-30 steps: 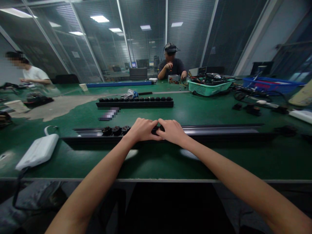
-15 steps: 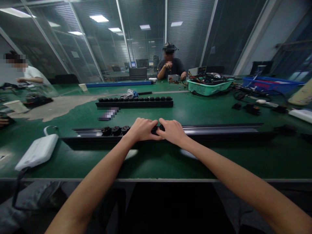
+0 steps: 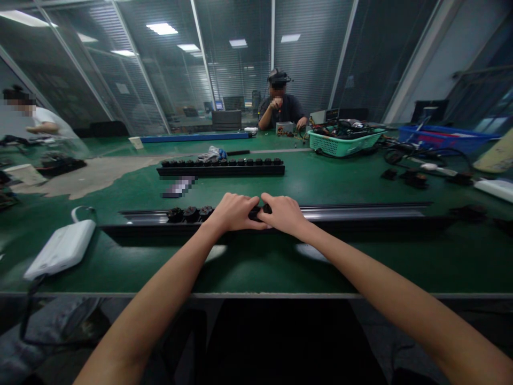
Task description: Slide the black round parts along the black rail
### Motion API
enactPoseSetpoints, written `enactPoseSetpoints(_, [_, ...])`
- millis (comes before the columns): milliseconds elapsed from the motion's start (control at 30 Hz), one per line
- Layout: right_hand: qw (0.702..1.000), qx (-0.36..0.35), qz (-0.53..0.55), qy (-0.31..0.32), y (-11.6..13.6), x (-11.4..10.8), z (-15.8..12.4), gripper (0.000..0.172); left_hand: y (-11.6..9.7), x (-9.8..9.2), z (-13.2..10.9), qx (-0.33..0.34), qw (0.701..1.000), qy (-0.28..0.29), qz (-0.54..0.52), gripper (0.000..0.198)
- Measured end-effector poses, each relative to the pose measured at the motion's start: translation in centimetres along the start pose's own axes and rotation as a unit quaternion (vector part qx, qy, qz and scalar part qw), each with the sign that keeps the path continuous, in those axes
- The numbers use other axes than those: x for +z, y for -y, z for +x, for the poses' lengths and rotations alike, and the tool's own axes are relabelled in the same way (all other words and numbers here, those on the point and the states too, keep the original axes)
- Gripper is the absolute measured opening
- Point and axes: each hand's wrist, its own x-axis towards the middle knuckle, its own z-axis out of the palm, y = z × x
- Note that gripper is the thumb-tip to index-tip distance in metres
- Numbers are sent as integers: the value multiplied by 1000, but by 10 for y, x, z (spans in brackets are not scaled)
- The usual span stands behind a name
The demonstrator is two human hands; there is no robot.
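Observation:
A long black metal channel (image 3: 360, 213) with a shiny inner floor lies across the table in front of me. Several black round socket-like modules (image 3: 191, 214) sit in a row in its left part. My left hand (image 3: 237, 213) and my right hand (image 3: 284, 214) meet over the middle of the channel, fingers bent and closed around a small black module (image 3: 254, 214). Both thumbs are close together on it, and the fingers hide most of it. Farther back stands a shorter black strip (image 3: 220, 170) filled with a row of similar modules.
A white power bank (image 3: 62, 243) with a cable lies at left. Behind are a phone-like pixelated item (image 3: 179, 186), a green basket (image 3: 344, 144) of cables and a blue tray (image 3: 444, 138). Loose black parts (image 3: 414, 179) lie at right. Two other people are at the table.
My hands stay almost in place on the module, with only a slight finger shift. The person at far left has moved a little leftward in view.

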Motion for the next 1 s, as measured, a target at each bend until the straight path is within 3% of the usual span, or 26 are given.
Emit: enactPoseSetpoints(1000, [999, 3, -18, 34, -5, -7, -1, 28, 2, 0, -2, 6, 1000, -3, -6, 57])
